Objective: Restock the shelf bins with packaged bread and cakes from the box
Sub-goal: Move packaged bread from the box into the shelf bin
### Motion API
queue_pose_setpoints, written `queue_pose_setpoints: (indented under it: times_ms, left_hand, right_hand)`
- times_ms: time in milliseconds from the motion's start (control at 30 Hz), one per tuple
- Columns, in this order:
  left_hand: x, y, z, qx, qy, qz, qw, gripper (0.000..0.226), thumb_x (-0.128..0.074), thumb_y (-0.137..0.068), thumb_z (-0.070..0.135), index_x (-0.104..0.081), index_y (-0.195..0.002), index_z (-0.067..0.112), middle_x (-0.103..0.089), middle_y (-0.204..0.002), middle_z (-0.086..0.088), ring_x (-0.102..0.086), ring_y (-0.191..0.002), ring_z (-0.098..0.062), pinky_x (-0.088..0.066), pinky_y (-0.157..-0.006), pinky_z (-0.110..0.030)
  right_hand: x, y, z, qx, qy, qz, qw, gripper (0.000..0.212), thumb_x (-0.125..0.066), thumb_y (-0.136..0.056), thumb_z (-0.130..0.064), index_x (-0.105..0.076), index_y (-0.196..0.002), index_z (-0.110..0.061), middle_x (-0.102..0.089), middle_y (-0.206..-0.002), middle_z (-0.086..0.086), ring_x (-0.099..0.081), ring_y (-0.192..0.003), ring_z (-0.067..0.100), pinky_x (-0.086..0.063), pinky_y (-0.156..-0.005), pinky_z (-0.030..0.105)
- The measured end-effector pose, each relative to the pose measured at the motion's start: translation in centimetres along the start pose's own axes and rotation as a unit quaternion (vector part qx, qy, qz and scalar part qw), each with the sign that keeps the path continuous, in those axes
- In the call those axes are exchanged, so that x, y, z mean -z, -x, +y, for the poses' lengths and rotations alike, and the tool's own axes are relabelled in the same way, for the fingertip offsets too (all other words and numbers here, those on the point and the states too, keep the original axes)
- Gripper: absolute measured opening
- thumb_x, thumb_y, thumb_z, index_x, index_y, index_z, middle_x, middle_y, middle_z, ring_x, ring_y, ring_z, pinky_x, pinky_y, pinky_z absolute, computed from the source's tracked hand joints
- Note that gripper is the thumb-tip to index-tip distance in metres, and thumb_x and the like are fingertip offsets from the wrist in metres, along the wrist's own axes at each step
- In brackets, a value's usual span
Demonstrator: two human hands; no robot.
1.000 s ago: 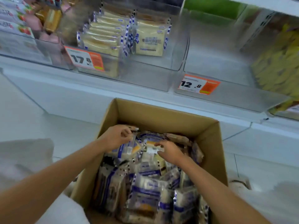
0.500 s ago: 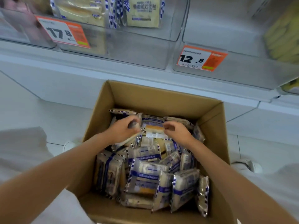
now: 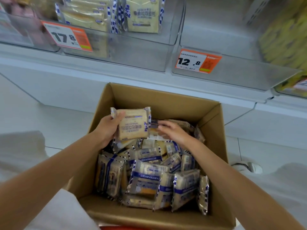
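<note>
An open cardboard box (image 3: 212,123) on the floor holds several bread packs (image 3: 146,178) in clear wrap with blue-and-white trim. My left hand (image 3: 108,128) grips one bread pack (image 3: 134,125) by its left edge and holds it face-up above the pile at the box's far side. Just right of that pack, my right hand (image 3: 172,131) reaches down among the packs, fingers spread and touching another one; a grip cannot be made out. Above, a clear shelf bin (image 3: 132,52) holds matching bread packs (image 3: 142,17) standing upright.
A clear bin (image 3: 235,73) with a 12.8 price tag (image 3: 197,61) sits right of the stocked bin, which carries a 17.8 tag (image 3: 68,36). Yellow packs (image 3: 285,35) fill the bin at far right. White shelf base and tiled floor surround the box.
My left hand has lifted one bread pack out of the pile and turned its face up. The right hand stays low among the packs. The view has tilted down slightly.
</note>
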State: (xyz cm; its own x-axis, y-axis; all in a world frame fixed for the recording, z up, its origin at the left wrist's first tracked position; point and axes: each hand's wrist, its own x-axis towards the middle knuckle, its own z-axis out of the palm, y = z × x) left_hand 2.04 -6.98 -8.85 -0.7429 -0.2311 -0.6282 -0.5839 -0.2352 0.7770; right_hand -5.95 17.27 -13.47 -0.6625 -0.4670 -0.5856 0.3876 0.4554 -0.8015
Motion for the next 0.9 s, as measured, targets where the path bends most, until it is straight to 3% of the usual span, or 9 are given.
queue_pose_setpoints:
  times_ms: [100,167,267,300,400,500,633,767,900]
  left_hand:
    - [0.5,-0.7,-0.3,-0.003,0.002,0.005,1.000,0.037,-0.047,-0.101,0.040,-0.063,-0.118,0.012,-0.073,-0.109,-0.010,-0.071,-0.099,-0.025,-0.057,-0.087,-0.044]
    - [0.6,-1.2,-0.8,-0.007,-0.006,-0.001,1.000,0.039,-0.047,-0.100,0.043,-0.063,-0.120,0.013,-0.074,-0.109,-0.008,-0.071,-0.100,-0.024,-0.055,-0.091,-0.046]
    - [0.6,-1.4,-1.2,-0.021,-0.018,0.002,1.000,0.038,-0.047,-0.100,0.043,-0.062,-0.122,0.016,-0.074,-0.109,-0.006,-0.071,-0.100,-0.023,-0.055,-0.092,-0.046]
    - [0.6,-1.5,-1.2,-0.022,-0.023,0.009,0.999,0.036,-0.047,-0.100,0.043,-0.062,-0.121,0.017,-0.074,-0.109,-0.005,-0.071,-0.100,-0.022,-0.055,-0.092,-0.045]
    - [0.5,-1.6,-0.8,-0.025,-0.050,0.048,0.997,0.034,-0.047,-0.101,0.042,-0.062,-0.120,0.019,-0.073,-0.109,-0.004,-0.071,-0.100,-0.022,-0.056,-0.090,-0.044]
    - [0.7,-1.5,-0.3,-0.032,-0.067,0.066,0.995,0.034,-0.045,-0.101,0.043,-0.062,-0.120,0.020,-0.072,-0.110,-0.004,-0.069,-0.103,-0.023,-0.057,-0.087,-0.043]
    - [-0.2,-0.8,1.1,0.049,0.034,0.001,0.998,0.046,-0.035,-0.102,0.049,-0.060,-0.125,0.019,-0.071,-0.116,-0.008,-0.069,-0.102,-0.024,-0.056,-0.076,-0.038]
    - [-2.0,0.8,2.6,0.088,0.112,-0.103,0.984,0.057,-0.034,-0.098,0.059,-0.063,-0.120,0.015,-0.072,-0.114,-0.014,-0.070,-0.103,-0.030,-0.060,-0.079,-0.043]
    - [-2.3,1.1,2.7,0.050,0.087,-0.078,0.992,0.037,-0.057,-0.098,0.020,-0.057,-0.131,0.006,-0.072,-0.113,-0.015,-0.071,-0.099,-0.029,-0.061,-0.075,-0.040]
  right_hand:
    - [-1.5,-1.5,3.4,-0.050,0.177,-0.088,0.979,0.052,-0.067,-0.091,-0.025,-0.049,-0.139,-0.017,-0.051,-0.143,0.003,-0.049,-0.129,0.016,-0.040,-0.107,0.032]
    - [-2.9,-2.5,4.9,-0.050,0.317,-0.143,0.936,0.055,-0.069,-0.088,-0.028,-0.050,-0.139,-0.015,-0.050,-0.143,0.003,-0.046,-0.132,0.020,-0.039,-0.107,0.031]
    - [-3.7,-3.6,5.8,-0.015,0.487,-0.142,0.862,0.010,-0.068,-0.082,-0.028,-0.067,-0.089,-0.020,-0.064,-0.096,0.004,-0.056,-0.095,0.024,-0.045,-0.081,0.034]
    - [-3.4,-3.6,5.7,-0.012,0.472,-0.149,0.869,0.012,-0.070,-0.081,-0.025,-0.061,-0.075,-0.020,-0.057,-0.080,0.000,-0.053,-0.082,0.020,-0.043,-0.075,0.034]
    - [-0.7,-2.2,3.5,-0.017,0.368,-0.155,0.917,0.012,-0.073,-0.085,-0.022,-0.061,-0.084,-0.021,-0.052,-0.079,-0.011,-0.049,-0.073,0.009,-0.041,-0.070,0.029]
    - [2.9,0.1,-1.3,0.076,0.320,-0.018,0.944,0.014,-0.075,-0.084,-0.020,-0.061,-0.081,-0.023,-0.057,-0.076,-0.009,-0.052,-0.068,0.005,-0.039,-0.061,0.022]
    - [3.2,2.7,-6.3,0.242,0.223,0.175,0.928,0.017,-0.073,-0.083,-0.013,-0.063,-0.094,-0.020,-0.065,-0.097,-0.006,-0.059,-0.092,0.010,-0.043,-0.079,0.022]
    - [-0.4,3.5,-6.1,0.306,0.305,0.089,0.898,0.030,-0.068,-0.083,0.000,-0.061,-0.101,-0.023,-0.058,-0.123,-0.008,-0.046,-0.121,0.010,-0.037,-0.101,0.026]
    - [-1.0,3.8,-6.0,0.158,0.184,0.063,0.968,0.052,-0.069,-0.085,-0.015,-0.051,-0.131,-0.032,-0.025,-0.153,-0.010,-0.021,-0.141,0.008,-0.026,-0.110,0.030]
